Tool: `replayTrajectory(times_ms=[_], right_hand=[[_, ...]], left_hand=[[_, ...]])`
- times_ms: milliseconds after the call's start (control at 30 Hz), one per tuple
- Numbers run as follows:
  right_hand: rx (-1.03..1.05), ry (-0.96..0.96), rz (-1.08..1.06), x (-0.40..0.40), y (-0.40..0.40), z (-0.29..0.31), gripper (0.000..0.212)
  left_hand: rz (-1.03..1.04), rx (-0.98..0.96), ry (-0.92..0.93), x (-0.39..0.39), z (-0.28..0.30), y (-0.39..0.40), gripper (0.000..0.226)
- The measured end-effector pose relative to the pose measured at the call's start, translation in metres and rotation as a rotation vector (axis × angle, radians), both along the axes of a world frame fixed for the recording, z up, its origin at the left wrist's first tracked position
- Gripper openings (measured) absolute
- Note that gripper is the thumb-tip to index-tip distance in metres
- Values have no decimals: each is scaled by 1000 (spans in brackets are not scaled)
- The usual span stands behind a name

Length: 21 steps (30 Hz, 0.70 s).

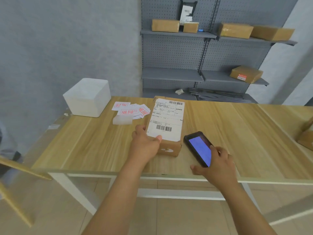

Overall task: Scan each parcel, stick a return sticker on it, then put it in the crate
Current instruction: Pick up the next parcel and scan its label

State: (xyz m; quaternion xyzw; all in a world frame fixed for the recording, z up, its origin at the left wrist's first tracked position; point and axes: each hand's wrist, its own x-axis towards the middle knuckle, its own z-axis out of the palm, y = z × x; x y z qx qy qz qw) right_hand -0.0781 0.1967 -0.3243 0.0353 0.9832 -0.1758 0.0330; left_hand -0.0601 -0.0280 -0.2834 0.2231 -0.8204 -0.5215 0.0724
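Note:
A brown cardboard parcel (167, 122) with a white shipping label and two barcodes lies on the wooden table (237, 133). My left hand (145, 143) grips its near left corner, thumb on the label. A black handheld scanner (198, 146) with a lit blue screen lies flat to the right of the parcel. My right hand (215, 165) rests on the scanner's near end, with a finger on the screen and the thumb spread on the table. A pile of white return stickers (132, 110) with red characters lies left of the parcel. A white foam crate (88, 97) stands at the table's far left.
Grey pegboard shelving (177, 53) behind the table holds several more brown parcels, for example one parcel (165, 25) on the top shelf. Another cardboard box (306, 138) shows at the right edge. A wooden frame piece (22, 168) crosses the lower left.

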Motion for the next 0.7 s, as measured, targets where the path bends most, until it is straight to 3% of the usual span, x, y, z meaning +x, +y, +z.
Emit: replayTrajectory(times_ms=[167,400,700], right_hand=[[1,-49,-131,-17,0,1,99],[-68,-66,-64,-17,9,0,96],[-581,32,-32,-20,-1,53,72]], left_hand=[[-13,-5,-25,-1,2,-1,60],[-12,4,-60,-5,6,0,60],[11,6,-27,-8,1,-1,59]])
